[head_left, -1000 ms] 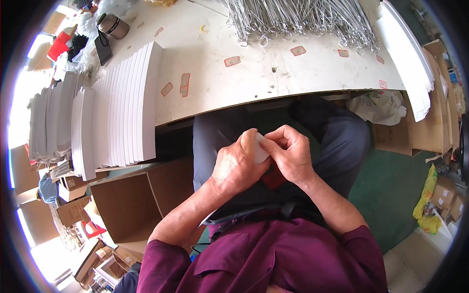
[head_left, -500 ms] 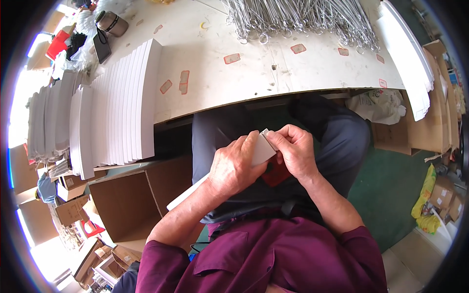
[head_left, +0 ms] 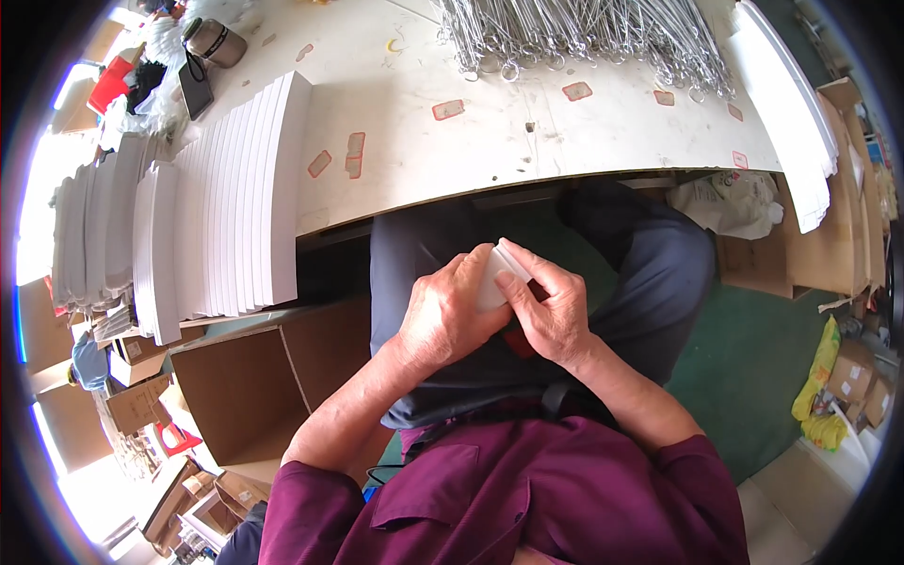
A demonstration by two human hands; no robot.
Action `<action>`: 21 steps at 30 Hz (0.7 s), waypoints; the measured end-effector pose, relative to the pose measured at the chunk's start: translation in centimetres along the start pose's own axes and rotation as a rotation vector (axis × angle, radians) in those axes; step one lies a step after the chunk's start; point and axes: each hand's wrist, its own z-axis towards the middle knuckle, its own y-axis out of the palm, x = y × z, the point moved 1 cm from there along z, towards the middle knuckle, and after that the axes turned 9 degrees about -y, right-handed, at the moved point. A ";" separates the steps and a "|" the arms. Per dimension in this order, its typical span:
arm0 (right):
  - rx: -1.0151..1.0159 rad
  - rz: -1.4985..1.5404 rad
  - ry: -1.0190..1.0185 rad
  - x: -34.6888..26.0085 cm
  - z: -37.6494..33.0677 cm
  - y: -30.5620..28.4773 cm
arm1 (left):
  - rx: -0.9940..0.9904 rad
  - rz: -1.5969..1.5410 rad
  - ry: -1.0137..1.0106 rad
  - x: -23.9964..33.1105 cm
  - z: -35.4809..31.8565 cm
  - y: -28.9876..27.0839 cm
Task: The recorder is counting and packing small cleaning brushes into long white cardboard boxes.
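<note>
Over my lap, my left hand (head_left: 447, 306) is wrapped round the end of a white narrow carton (head_left: 492, 285). My right hand (head_left: 551, 306) grips the same end from the other side, its thumb lying across the white face and its fingers at the far edge. Most of the carton is hidden behind my left hand and forearm. Below my hands a small red thing (head_left: 516, 342) shows in part; I cannot make out what it is.
A white table (head_left: 405, 141) lies ahead, with stacked white cartons (head_left: 235, 207) on its left and metal wire rods with ring ends (head_left: 584, 38) at the back. More white strips (head_left: 786, 113) overhang its right edge. An open cardboard box (head_left: 250, 395) stands at my left.
My right hand has shifted from pinching the carton's end edge to pressing its thumb over the end face. The carton's long body no longer shows beside my left forearm.
</note>
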 end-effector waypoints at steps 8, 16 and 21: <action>-0.036 -0.024 -0.020 -0.8 -0.9 1.1 | -0.023 -0.043 0.014 -0.7 0.2 0.0; 0.022 0.132 0.113 -0.7 0.3 -0.3 | -0.002 0.037 0.030 1.4 1.2 -0.7; 0.253 0.287 0.135 -0.1 5.3 -5.0 | 0.011 0.190 0.078 2.0 2.4 -4.4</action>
